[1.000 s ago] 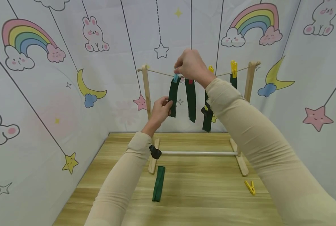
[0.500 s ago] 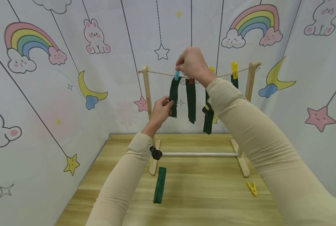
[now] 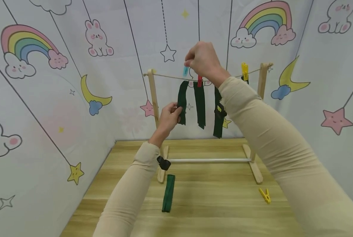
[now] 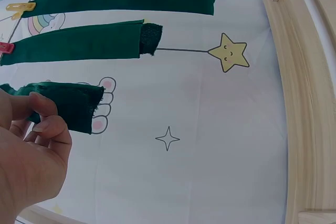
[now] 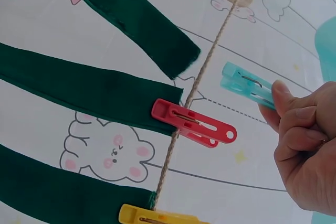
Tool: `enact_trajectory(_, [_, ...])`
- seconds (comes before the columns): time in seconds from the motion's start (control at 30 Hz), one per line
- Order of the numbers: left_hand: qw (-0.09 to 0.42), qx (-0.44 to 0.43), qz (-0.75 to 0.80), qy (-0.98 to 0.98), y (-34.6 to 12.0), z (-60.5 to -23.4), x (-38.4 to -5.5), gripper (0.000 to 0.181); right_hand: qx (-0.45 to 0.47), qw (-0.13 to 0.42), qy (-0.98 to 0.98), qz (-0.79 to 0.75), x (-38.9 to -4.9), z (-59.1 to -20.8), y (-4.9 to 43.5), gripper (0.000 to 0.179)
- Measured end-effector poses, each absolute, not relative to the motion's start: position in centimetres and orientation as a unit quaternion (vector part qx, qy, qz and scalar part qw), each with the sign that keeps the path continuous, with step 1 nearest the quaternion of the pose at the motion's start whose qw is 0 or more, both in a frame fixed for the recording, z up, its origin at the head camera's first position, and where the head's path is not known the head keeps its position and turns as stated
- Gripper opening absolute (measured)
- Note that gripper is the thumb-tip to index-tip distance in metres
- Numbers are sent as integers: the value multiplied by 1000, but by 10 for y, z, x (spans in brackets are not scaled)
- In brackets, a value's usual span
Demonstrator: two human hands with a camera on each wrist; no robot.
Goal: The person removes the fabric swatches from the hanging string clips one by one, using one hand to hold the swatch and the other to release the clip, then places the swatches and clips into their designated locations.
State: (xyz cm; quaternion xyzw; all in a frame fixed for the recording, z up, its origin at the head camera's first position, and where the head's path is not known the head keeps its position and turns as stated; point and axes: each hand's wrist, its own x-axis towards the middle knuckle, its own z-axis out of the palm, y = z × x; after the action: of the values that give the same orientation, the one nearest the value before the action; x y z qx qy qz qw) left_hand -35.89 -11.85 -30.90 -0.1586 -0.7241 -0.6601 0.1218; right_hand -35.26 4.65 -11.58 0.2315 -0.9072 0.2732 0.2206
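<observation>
My left hand (image 3: 169, 117) pinches a dark green fabric strip (image 3: 182, 98) between thumb and fingers; its upper end stands free beside the rope in the right wrist view. Above the rope (image 5: 212, 51), my right hand (image 3: 204, 59) pinches a light blue clothespin (image 5: 247, 85) by its handle end, apart from rope and strip. A red clothespin (image 5: 194, 121) fastens a second green strip (image 3: 199, 103) to the rope. Further right, yellow clothespins (image 3: 245, 71) hold more green strips, one (image 3: 218, 125) partly behind my right wrist.
The rope runs between two wooden posts (image 3: 154, 98) joined low down by a white bar (image 3: 209, 160). On the wooden table (image 3: 218, 210) lie a folded green strip (image 3: 168, 193) at left and a loose yellow clothespin (image 3: 264, 195) at right. A printed cloth backdrop (image 3: 129, 125) stands behind.
My right hand has lifted the light blue clothespin up off the strip and rope. My left hand keeps its pinch on the strip, nearly unmoved.
</observation>
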Motion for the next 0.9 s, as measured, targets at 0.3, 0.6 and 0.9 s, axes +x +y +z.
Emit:
enact_trajectory(0.3, [121, -162, -661, -723, -122, -320, -345, 20, 226, 220, -909, 274, -343, -120, 61, 25])
enact_trajectory(0.6, [130, -158, -667, -717, -123, -317, -339, 20, 219, 228, -912, 262, -333, -118, 75, 30])
enact_trajectory(0.9, [187, -121, -624, -749, -126, -321, -335, 28, 224, 248, -907, 256, -320, -124, 89, 34])
